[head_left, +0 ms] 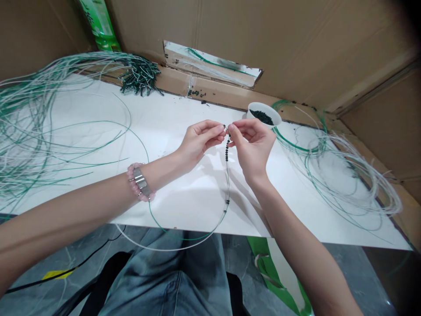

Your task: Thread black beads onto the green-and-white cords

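My left hand, with a pink bead bracelet on its wrist, is closed in a pinch above the white table. At its fingertips shows a tiny dark bead. Close beside it, my right hand pinches the upper end of a thin beaded cord. Small black beads sit in a row just below the right fingertips, and a few more are lower down. From there the green and white strands loop below the table edge. Fingers partly hide the cord's tip.
A white cup of dark beads stands behind my right hand. Coiled green and white cords lie at right. A large cord bundle with beaded ends spreads at left. Cardboard walls enclose the table; a green bottle stands at back left.
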`<action>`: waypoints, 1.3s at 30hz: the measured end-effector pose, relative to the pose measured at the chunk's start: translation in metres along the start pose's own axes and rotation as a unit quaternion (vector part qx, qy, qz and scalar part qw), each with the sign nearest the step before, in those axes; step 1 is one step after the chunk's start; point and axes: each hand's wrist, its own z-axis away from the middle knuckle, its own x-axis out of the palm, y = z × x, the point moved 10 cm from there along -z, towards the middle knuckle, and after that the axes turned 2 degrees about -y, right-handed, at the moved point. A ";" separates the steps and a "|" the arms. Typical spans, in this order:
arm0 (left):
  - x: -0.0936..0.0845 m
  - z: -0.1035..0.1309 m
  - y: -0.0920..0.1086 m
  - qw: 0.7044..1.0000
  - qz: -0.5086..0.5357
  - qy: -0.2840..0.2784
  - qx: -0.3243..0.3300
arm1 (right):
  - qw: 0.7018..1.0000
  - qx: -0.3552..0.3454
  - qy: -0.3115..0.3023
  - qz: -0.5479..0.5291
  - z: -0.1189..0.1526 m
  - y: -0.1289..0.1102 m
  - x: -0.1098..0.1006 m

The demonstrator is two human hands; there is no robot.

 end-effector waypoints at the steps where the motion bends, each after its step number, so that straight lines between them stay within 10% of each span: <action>1: 0.001 0.000 0.000 1.000 0.003 -0.003 0.002 | 1.000 -0.002 0.000 -0.003 0.000 0.000 0.000; 20: 0.004 0.001 0.005 0.999 0.003 -0.028 0.037 | 1.000 -0.012 0.002 -0.017 0.001 -0.001 0.001; 39: 0.011 0.008 -0.013 0.988 0.124 -0.007 -0.093 | 0.995 -0.052 0.008 0.088 0.002 -0.024 -0.004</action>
